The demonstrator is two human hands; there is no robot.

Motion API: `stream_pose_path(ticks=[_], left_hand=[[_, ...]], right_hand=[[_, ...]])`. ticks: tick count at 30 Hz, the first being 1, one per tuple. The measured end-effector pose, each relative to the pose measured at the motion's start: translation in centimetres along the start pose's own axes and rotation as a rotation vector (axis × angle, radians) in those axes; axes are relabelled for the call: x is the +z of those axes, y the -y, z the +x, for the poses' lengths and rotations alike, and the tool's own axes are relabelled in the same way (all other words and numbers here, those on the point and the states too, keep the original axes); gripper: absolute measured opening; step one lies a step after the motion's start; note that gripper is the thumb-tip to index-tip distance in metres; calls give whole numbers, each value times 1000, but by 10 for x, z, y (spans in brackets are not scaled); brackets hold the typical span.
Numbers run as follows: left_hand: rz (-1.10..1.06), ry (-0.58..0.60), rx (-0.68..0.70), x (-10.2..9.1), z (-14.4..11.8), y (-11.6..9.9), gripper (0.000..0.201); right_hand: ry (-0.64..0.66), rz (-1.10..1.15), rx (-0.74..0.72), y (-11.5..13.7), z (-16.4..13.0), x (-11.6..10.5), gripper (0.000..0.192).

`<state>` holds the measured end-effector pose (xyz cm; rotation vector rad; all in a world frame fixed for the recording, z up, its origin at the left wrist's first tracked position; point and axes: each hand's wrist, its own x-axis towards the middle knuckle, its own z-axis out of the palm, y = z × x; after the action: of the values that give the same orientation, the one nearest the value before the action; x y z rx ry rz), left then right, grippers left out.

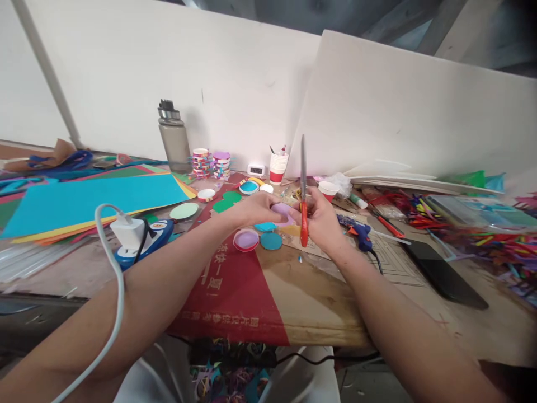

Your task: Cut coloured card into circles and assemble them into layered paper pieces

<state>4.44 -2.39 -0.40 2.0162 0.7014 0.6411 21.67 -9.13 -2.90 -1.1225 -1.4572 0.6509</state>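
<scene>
Far left of your left fingers lies a stack of coloured paper (100,196), blue sheet on top, its long axis running across the table. Nearer you and left of those fingers, a white charger (128,232) sits in a blue power strip (157,243); the strip's round label is too small to read. Beyond the fingers to the left stands an upright grey water bottle (175,145).

Your left hand (255,210) reaches in from the lower left, forearm slanting, back of the hand up; its thumb and fingers pinch the left edge of a purple paper piece (282,211), which lies between your two hands. Just nearer you than those fingertips are a purple-lined shallow cup base (246,239) and a blue disc (271,240). Below them, red printed cardboard (235,296) carries white Chinese characters; "快一" can be made out, the smaller line not surely. Beyond your fingers, the digital clock's (256,169) digits are too small to read.

Your right hand (321,218) comes from the lower right, fingers curled around red-handled scissors (303,193): blades point up and away from you, long axis almost vertical in view, handles towards you. Whether the blades are parted, you cannot tell. Right of these fingers lie a blue glue gun (361,235) and, farther right, a black smartphone (447,274) slanting towards you.
</scene>
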Motion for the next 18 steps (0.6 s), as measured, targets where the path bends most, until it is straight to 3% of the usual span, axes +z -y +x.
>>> stream_pose_path(ticks=[6,10,18], left_hand=[[-455,-183,-55,17,5,3,30],[-674,-213,-90,28,7,8,41],[-626,-322,-70,31,6,5,37]], right_hand=[[-191,359,74,-2,5,6,57],[-262,446,43,-7,5,13,55],[-236,302,21,-5,3,16,49]])
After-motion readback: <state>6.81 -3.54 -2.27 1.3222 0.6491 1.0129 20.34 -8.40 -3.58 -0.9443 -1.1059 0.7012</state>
